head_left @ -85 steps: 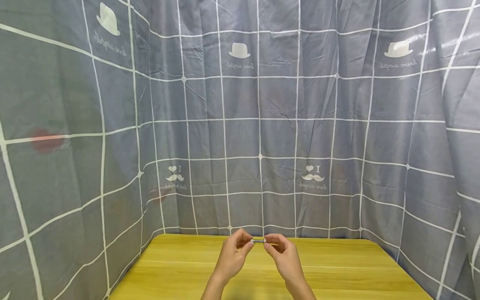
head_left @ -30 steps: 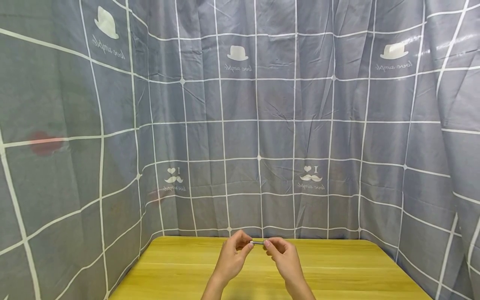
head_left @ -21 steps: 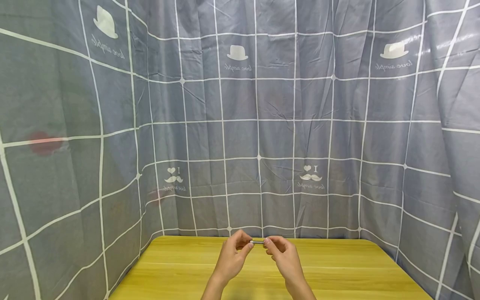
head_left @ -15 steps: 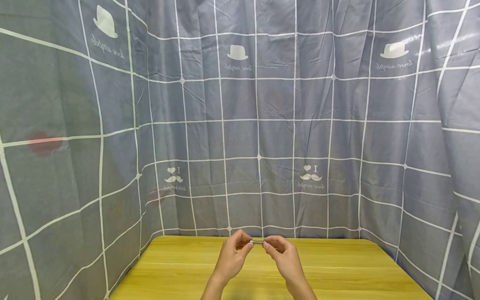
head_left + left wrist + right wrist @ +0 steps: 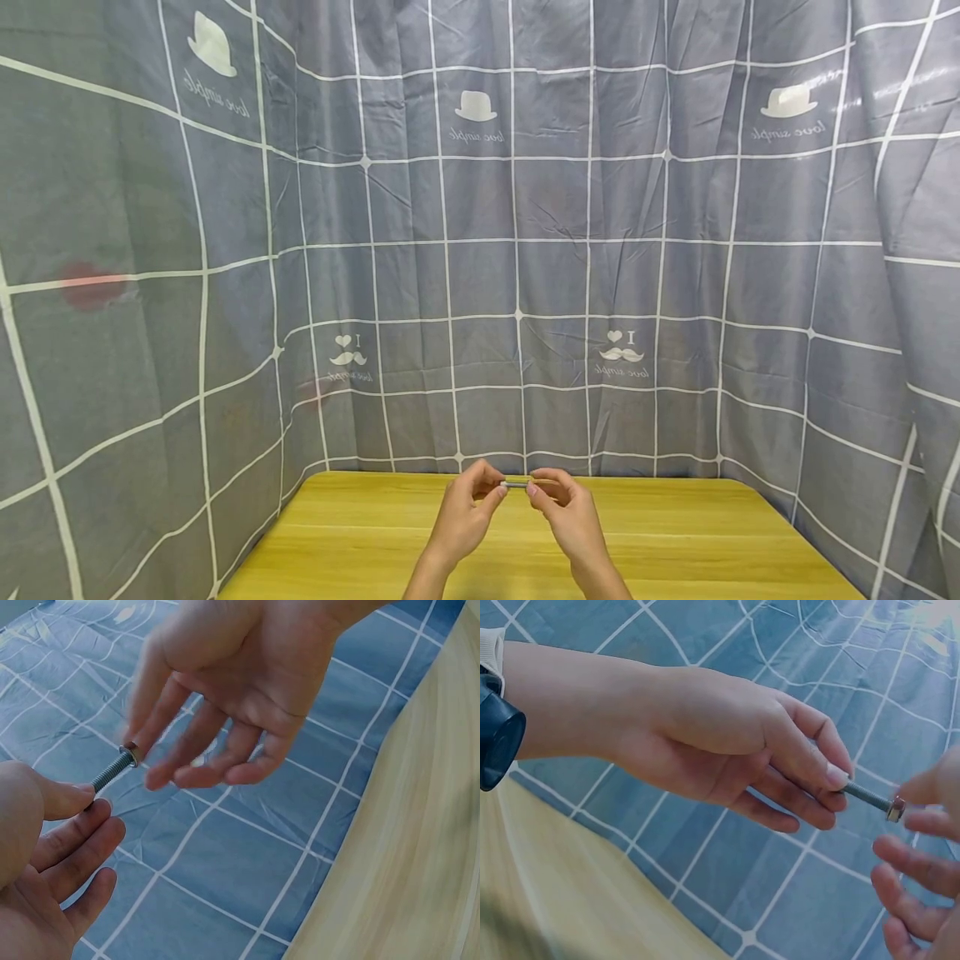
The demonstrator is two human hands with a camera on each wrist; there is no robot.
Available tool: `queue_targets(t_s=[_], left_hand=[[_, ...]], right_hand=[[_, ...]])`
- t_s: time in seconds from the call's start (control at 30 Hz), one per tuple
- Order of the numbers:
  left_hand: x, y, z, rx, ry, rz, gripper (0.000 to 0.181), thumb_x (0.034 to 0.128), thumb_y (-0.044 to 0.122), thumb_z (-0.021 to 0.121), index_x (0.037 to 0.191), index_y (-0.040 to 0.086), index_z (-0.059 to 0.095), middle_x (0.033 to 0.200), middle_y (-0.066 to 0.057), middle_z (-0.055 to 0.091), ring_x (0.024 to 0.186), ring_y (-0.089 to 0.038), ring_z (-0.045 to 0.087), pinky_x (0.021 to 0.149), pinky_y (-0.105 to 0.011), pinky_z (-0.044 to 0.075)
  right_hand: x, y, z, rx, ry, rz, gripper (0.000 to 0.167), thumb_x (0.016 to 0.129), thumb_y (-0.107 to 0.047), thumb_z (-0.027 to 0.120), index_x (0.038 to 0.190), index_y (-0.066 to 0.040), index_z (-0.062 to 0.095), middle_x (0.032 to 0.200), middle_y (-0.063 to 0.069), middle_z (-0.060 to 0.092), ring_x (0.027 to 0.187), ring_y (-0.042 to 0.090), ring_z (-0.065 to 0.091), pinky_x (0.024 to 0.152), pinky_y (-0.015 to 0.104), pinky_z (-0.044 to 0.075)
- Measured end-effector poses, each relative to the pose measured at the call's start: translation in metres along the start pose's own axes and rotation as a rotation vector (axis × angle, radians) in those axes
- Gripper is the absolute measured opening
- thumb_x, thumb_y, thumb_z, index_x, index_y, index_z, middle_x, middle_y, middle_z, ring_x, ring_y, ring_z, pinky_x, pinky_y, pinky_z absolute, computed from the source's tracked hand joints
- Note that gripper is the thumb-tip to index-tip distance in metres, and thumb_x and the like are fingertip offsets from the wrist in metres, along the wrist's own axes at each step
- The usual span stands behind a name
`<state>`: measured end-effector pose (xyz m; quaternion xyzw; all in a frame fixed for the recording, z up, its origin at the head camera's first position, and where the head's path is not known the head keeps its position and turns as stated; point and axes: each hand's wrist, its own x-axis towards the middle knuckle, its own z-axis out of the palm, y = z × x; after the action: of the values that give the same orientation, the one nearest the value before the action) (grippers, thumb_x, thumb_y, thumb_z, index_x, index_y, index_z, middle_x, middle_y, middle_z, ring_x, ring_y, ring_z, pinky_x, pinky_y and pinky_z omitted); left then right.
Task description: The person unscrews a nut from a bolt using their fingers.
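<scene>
A small metal bolt (image 5: 516, 484) lies level between my two hands above the table. My left hand (image 5: 461, 518) pinches its threaded shank between thumb and forefinger, the other fingers loose. In the left wrist view, a ring-like flanged piece (image 5: 129, 754) sits at the far end; I cannot tell whether it is a nut or the bolt's head. My right hand (image 5: 573, 521) is at that end, thumb and forefinger a little apart on either side, and the piece shows fully in the right wrist view. Its fingers are fairly straight and slightly blurred.
Below the hands is a yellow wood-grain table (image 5: 360, 533). A grey curtain (image 5: 480, 275) with white grid lines hangs behind it and along both sides. At the left wrist, a black device (image 5: 499, 735) with a pale strap shows in the right wrist view.
My right thumb and forefinger covered the bolt's end about 0.7 s ago; now they stand apart there. My left hand keeps its pinch and place.
</scene>
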<state>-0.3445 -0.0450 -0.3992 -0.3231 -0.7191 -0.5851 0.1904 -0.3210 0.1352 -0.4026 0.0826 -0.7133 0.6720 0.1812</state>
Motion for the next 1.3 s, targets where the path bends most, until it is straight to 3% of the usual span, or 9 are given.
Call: queue_targets(t_s=[0.13,0.23,0.4,0.6,0.7,0.8,0.97,1.1,1.3], left_hand=[[0.0001,-0.0005,0.0002,0.005,-0.002,0.003,0.006,0.0980,0.001,0.069,0.099,0.006,0.066,0.097,-0.007,0.070,0.088,-0.022,0.069,0.082,-0.032,0.055],[0.0006,-0.0015,0.0000,0.008,0.001,0.011,0.006,0.0979,0.000,0.068,0.099,0.005,0.066,0.096,-0.006,0.070,0.087,-0.021,0.069,0.082,-0.032,0.055],[0.0020,-0.0026,-0.0008,0.016,0.003,0.018,0.008,0.0977,-0.003,0.067,0.099,0.004,0.065,0.096,-0.007,0.070,0.088,-0.026,0.069,0.081,-0.032,0.055],[0.0024,-0.0027,-0.0006,0.005,0.001,0.023,0.006,0.0978,-0.001,0.068,0.099,0.004,0.065,0.097,-0.008,0.070,0.088,-0.026,0.069,0.081,-0.032,0.055],[0.0015,-0.0042,-0.0009,0.020,0.008,0.026,0.006,0.0981,0.000,0.068,0.100,0.006,0.066,0.097,-0.006,0.070,0.088,-0.023,0.069,0.080,-0.032,0.055],[0.0012,-0.0049,-0.0013,0.023,0.010,0.032,0.007,0.0981,0.000,0.068,0.099,0.006,0.066,0.097,-0.006,0.070,0.088,-0.024,0.069,0.080,-0.032,0.055],[0.0004,-0.0032,-0.0010,0.005,0.004,0.025,0.006,0.0975,0.000,0.069,0.098,0.005,0.065,0.096,-0.006,0.070,0.088,-0.029,0.070,0.081,-0.032,0.055],[0.0005,-0.0031,-0.0013,0.006,0.005,0.010,0.005,0.0982,0.001,0.068,0.100,0.005,0.066,0.097,-0.007,0.071,0.089,-0.030,0.070,0.081,-0.032,0.055],[0.0002,-0.0030,-0.0013,0.007,0.006,-0.002,0.005,0.0983,0.002,0.069,0.100,0.006,0.066,0.097,-0.005,0.071,0.089,-0.025,0.069,0.080,-0.032,0.055]], right_hand=[[0.0001,-0.0001,0.0006,0.000,0.017,0.015,0.029,0.102,-0.021,0.069,0.111,0.007,0.070,0.092,0.012,0.074,0.084,0.021,0.066,0.076,0.035,0.050],[0.0006,0.0008,0.0004,0.016,0.008,-0.002,0.023,0.101,-0.015,0.070,0.108,0.007,0.072,0.093,0.011,0.074,0.089,0.023,0.067,0.080,0.033,0.052],[0.0011,0.0007,-0.0005,0.019,-0.012,-0.016,0.028,0.100,-0.016,0.070,0.121,0.002,0.069,0.106,0.014,0.074,0.096,0.024,0.067,0.084,0.037,0.050],[0.0020,0.0016,-0.0005,-0.003,-0.006,0.008,0.029,0.103,-0.019,0.066,0.111,0.008,0.069,0.093,0.009,0.073,0.089,0.021,0.063,0.079,0.037,0.048],[0.0015,0.0022,-0.0007,0.007,-0.013,-0.008,0.023,0.101,-0.013,0.069,0.113,0.006,0.070,0.102,0.011,0.073,0.096,0.022,0.065,0.084,0.037,0.049],[0.0007,0.0020,-0.0010,0.012,-0.020,-0.024,0.027,0.100,-0.013,0.070,0.122,0.003,0.068,0.112,0.014,0.072,0.102,0.025,0.066,0.086,0.039,0.051],[-0.0001,0.0010,-0.0002,-0.010,-0.019,-0.006,0.031,0.101,-0.022,0.070,0.117,0.004,0.069,0.101,0.010,0.073,0.091,0.024,0.064,0.079,0.039,0.049],[-0.0003,0.0010,-0.0001,-0.012,-0.035,-0.005,0.025,0.100,-0.018,0.071,0.113,0.004,0.071,0.099,0.011,0.073,0.089,0.022,0.063,0.079,0.038,0.048],[0.0003,0.0024,-0.0002,0.010,-0.034,-0.010,0.032,0.100,-0.016,0.071,0.126,0.002,0.066,0.109,0.013,0.073,0.091,0.024,0.065,0.079,0.040,0.051]])
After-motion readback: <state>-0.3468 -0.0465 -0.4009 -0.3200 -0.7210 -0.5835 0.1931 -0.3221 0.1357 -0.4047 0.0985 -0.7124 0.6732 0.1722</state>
